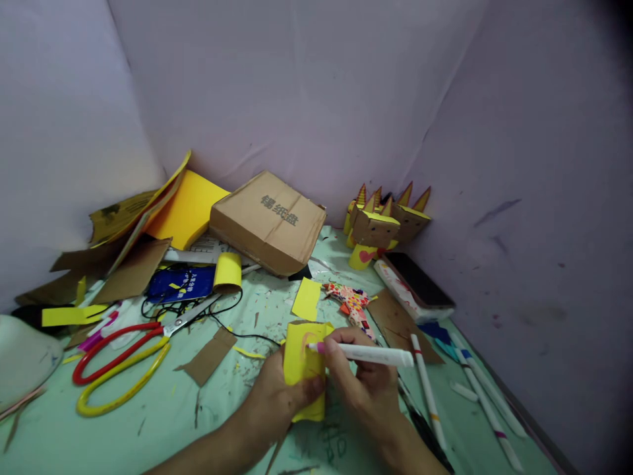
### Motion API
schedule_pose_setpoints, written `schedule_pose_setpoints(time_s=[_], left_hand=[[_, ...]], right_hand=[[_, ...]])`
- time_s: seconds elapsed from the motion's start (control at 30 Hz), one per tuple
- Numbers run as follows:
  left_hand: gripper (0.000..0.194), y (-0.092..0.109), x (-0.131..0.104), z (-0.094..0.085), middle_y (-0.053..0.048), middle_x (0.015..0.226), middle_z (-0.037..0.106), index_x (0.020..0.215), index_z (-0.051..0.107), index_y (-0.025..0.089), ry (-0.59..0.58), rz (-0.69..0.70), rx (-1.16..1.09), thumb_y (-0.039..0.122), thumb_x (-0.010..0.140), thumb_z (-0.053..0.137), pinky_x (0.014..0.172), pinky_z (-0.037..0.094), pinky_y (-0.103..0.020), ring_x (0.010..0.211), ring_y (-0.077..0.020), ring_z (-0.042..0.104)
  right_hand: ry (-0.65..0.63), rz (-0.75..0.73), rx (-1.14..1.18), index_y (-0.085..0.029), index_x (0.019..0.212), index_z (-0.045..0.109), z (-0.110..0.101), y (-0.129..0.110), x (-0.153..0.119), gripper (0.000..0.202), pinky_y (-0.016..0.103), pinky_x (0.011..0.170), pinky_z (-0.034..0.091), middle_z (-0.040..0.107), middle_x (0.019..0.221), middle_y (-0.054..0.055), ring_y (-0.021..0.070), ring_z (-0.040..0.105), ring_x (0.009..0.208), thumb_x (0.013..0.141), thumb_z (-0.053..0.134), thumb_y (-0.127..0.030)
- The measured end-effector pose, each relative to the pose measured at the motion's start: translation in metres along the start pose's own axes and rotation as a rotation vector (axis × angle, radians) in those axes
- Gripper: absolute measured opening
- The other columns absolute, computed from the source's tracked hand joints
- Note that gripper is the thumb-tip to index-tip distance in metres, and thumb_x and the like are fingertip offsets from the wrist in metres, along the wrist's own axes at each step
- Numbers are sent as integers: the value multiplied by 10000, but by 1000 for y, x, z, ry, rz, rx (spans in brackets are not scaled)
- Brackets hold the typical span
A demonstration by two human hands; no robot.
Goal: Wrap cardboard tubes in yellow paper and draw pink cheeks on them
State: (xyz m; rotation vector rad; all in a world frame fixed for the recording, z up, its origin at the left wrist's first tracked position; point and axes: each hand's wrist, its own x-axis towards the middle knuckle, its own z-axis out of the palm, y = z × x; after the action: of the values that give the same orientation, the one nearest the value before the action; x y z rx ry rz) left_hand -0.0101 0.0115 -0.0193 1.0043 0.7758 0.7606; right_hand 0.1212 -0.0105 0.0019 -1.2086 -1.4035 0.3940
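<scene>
A: What is the left hand [281, 394] doing?

B: Its fingers and thumb clasp a yellow paper-covered piece [302, 382], smooth-faced and roughly rectangular, at the lower centre of the view, above the pale green table covering [217, 422].

A: And the right hand [368, 382]?

B: It pinches a slim white felt-tip marker [378, 354], the tip at the yellow face beside a faint reddish curved line.

A: What lies beyond?

B: A short yellow paper tube [228, 272], near a flat-sided brown cardboard box [270, 221] printed with dark characters. Spiky-topped cardboard heads [378, 227] stand at the back right.

A: And to the left?

B: Scissors [165, 335] with glossy plastic loops, one red, one yellow, their metal blades reaching toward the tube.
</scene>
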Motion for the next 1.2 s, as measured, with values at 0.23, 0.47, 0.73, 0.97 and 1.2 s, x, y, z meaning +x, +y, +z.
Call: schedule_pose_setpoints(time_s=[0.23,0.47,0.73,0.97,1.2], left_hand=[[532,4,-3,2,-103,994,692,1086,588,131,6,-22,21,376,645,758,642,480,-272,823,-232,625],[570,4,-2,1,-111,976,695,1111,576,123,-33,-37,-9,396,643,755,644,480,-273,849,-254,632],[611,8,-2,4,-116,992,697,1120,578,123,-3,-57,0,404,614,773,635,485,-279,860,-268,638],[574,7,-2,3,-91,883,695,1076,610,118,-27,-54,-9,422,615,766,642,475,-282,789,-240,629],[540,7,-2,3,-78,846,675,1043,607,122,-41,-42,-95,401,610,769,630,461,-277,754,-222,614]], right_hand=[[-63,14,42,-189,707,615,0,1,-2,122,182,456,446,630,587,-14,114,585,508,809,549,-195],[-32,20,6,-184,714,611,-2,1,-1,109,193,479,442,611,593,-11,113,561,520,807,561,-211],[-54,37,22,-180,719,606,-2,2,-2,114,199,450,417,595,581,-11,112,539,496,813,556,-219],[-40,36,44,-185,728,609,-2,0,-1,113,207,477,446,608,600,-7,120,563,527,819,555,-226],[-133,39,82,-183,766,638,-7,0,3,120,222,450,438,636,648,17,121,555,504,832,555,-239]])
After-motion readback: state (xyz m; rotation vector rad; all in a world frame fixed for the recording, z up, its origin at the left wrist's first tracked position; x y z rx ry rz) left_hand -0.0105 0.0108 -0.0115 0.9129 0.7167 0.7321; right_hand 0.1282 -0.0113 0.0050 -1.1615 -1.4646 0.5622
